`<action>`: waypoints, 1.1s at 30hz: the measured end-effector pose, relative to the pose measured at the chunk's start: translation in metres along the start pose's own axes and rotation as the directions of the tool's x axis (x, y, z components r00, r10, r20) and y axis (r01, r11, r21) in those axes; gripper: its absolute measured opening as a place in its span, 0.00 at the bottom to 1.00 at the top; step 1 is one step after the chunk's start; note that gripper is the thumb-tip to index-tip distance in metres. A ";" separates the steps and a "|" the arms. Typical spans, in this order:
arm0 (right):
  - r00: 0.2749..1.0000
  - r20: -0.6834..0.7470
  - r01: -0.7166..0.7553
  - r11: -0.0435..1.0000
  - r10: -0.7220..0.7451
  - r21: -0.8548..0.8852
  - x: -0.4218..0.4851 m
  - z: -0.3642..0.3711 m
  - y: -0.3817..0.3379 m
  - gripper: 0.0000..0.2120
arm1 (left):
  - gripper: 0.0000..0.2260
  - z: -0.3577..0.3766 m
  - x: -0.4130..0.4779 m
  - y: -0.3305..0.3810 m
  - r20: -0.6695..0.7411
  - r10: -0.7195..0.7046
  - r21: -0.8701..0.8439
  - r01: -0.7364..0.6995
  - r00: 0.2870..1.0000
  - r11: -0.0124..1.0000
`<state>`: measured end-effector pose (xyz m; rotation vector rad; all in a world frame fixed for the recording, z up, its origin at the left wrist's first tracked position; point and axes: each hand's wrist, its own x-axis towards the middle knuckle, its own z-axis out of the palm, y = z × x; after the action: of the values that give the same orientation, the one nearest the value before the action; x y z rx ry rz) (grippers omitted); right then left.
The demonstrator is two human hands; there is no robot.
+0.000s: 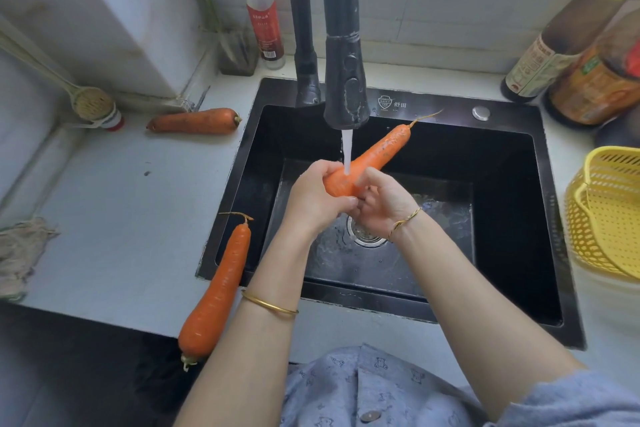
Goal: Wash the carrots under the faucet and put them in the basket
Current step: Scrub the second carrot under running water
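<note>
The sink [450, 109] is wearing a shield badge and the characters 舒田 on its back rim; the red label on the clear bottle [263, 17] is showing print too small to read. Three carrots are showing, and one yellow basket [609, 218] is sitting on the desk [138, 218] right of the sink. The held carrot [377, 154] is hanging over the basin under the faucet [346, 80], its long axis running from the near left to the far right, thin root pointing far right; water [347, 149] is striking it near the thick end. The left hand [313, 198] and right hand [381, 204] are both holding that thick end, each grip curling round it. The far carrot [195, 121] is lying crosswise on the desk, its stem end towards the sink; the near carrot [218, 284] is lying across the sink's front left corner, tip pointing away.
</note>
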<state>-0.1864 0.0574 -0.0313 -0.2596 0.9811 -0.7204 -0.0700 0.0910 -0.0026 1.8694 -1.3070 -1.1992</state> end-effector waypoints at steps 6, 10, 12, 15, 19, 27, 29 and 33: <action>1.000 0.030 0.008 1.000 -0.007 -0.028 0.003 0.000 0.003 0.18 | 0.25 -0.001 0.000 0.000 -0.009 0.006 0.005 -0.005 1.000 1.000; 1.000 0.022 0.019 0.998 -0.017 -0.058 0.002 0.002 0.005 0.22 | 0.23 0.000 0.000 0.000 -0.012 0.014 0.020 -0.013 1.000 1.000; 0.999 0.016 0.030 0.997 -0.029 -0.075 0.003 0.002 0.006 0.25 | 0.23 0.000 0.000 0.000 -0.011 0.019 0.017 -0.019 1.000 1.000; 0.999 0.006 0.033 0.997 -0.033 -0.070 0.004 0.004 0.007 0.21 | 0.23 0.001 0.002 0.000 -0.013 0.023 0.027 -0.022 1.000 0.999; 0.999 -0.002 0.044 0.995 -0.044 -0.092 0.006 0.005 0.008 0.22 | 0.23 0.002 0.001 -0.001 -0.020 0.029 0.035 -0.029 0.999 0.999; 0.999 0.023 0.041 0.997 -0.040 -0.067 0.007 0.005 0.005 0.25 | 0.21 0.001 0.002 -0.001 -0.021 0.034 0.018 -0.034 0.999 0.999; 0.999 0.036 0.043 0.997 -0.041 -0.071 0.006 0.005 0.006 0.24 | 0.21 0.000 0.003 -0.001 -0.022 0.027 0.012 -0.026 0.999 1.000; 0.999 0.022 0.038 0.996 -0.037 -0.084 0.007 0.005 0.006 0.27 | 0.21 0.002 0.000 0.000 -0.020 0.014 -0.006 -0.015 1.000 1.000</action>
<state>-0.1775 0.0567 -0.0366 -0.3594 0.9906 -0.7100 -0.0719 0.0910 -0.0032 1.8599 -1.3028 -1.1730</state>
